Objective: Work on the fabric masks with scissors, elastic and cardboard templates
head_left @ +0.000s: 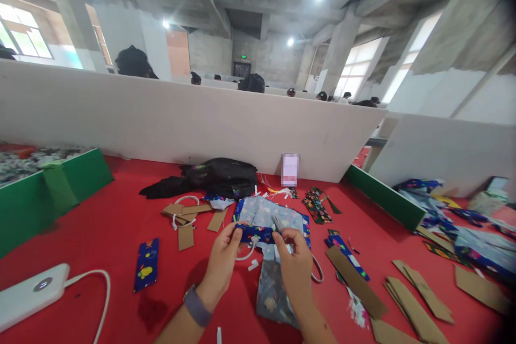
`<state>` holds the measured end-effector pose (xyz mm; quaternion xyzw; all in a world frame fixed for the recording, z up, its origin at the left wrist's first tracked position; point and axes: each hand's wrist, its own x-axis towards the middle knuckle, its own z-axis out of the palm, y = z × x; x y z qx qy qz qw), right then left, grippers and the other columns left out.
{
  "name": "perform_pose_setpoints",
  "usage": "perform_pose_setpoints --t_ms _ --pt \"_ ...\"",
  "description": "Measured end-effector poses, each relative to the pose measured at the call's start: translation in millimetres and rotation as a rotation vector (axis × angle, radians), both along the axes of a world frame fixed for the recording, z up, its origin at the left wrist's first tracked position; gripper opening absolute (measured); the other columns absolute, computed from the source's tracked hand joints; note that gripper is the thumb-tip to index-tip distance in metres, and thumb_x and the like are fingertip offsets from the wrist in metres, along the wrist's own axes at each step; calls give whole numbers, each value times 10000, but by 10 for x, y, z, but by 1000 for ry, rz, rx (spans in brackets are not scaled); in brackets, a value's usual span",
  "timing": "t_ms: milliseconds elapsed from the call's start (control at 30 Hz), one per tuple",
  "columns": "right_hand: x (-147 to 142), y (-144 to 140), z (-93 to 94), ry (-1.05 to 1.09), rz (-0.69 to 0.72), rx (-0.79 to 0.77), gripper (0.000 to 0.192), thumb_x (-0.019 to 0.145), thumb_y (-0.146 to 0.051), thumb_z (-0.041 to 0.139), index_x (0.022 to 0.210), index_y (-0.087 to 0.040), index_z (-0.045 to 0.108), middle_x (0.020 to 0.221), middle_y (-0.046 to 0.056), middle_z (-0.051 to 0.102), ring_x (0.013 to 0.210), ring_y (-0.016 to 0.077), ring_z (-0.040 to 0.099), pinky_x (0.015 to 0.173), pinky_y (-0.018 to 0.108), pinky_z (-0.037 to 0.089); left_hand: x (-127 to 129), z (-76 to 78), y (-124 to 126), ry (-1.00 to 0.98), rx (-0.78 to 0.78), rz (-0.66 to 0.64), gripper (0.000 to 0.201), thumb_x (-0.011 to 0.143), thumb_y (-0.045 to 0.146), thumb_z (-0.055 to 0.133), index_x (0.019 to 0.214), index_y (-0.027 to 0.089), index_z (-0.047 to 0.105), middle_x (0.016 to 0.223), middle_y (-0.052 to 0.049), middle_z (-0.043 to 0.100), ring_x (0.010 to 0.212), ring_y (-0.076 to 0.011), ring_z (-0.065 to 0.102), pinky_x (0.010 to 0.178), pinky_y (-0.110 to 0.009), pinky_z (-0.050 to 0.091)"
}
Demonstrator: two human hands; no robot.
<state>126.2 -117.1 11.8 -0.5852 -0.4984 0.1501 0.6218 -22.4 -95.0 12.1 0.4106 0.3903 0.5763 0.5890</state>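
Note:
A dark blue strip with a colourful print (258, 234), likely cloth-covered, is stretched level between my two hands. My left hand (223, 250) pinches its left end, thumb on top. At the other end my right hand (293, 252) is closed on the strip, and a pointed silver tool (278, 221), perhaps small scissors, shows by those fingers; its grip is hidden. Behind the strip spreads blue printed cloth, pale side up (258, 209). A greyish piece of cloth (274, 290) lies below, partly under my right forearm. White cord (245, 257) loops beneath the strip.
A blue printed piece (146, 264) and a white power bank (34, 293) with cable lie left. Cardboard strips (357, 282) are at right, more at left (186, 236). A black bag-like bundle (217, 176) lies before the white partition (181, 118). Green boards (382, 196) border the red table.

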Motion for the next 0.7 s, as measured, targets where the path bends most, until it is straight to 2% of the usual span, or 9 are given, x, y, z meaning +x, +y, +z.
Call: perform_pose_setpoints --t_ms 100,300,433,567,700 --pt "-14 -27 33 -36 3 25 197 773 -363 581 701 -189 522 750 12 562 725 163 506 709 283 388 -11 14 -8 43 15 24 344 775 412 549 1008 166 604 908 -52 664 790 -159 598 692 -237 457" --pt "-20 -48 33 -154 20 123 158 792 -307 574 704 -192 511 755 16 547 746 166 513 707 288 393 -34 -24 18 72 46 52 335 789 410 531 1023 179 599 981 -60 660 922 -191 583 789 -266 439" --pt "-40 -70 13 -221 37 151 120 797 -282 574 731 -194 527 782 22 560 780 171 530 736 299 401 -36 -44 45 -33 37 62 307 779 406 550 971 173 605 955 -54 658 907 -183 586 812 -279 439" --pt "-58 -84 9 -168 59 66 125 803 -310 563 756 -196 540 825 33 591 807 180 544 753 300 402 -28 -31 46 -121 5 39 309 757 407 580 944 163 610 951 -61 654 888 -181 594 811 -294 454" --pt "-57 -62 -2 -22 7 -52 190 802 -377 545 767 -191 548 715 6 567 678 158 516 645 256 399 -20 -41 33 -77 0 26 337 749 406 593 979 161 616 961 -66 656 893 -180 595 807 -285 456"
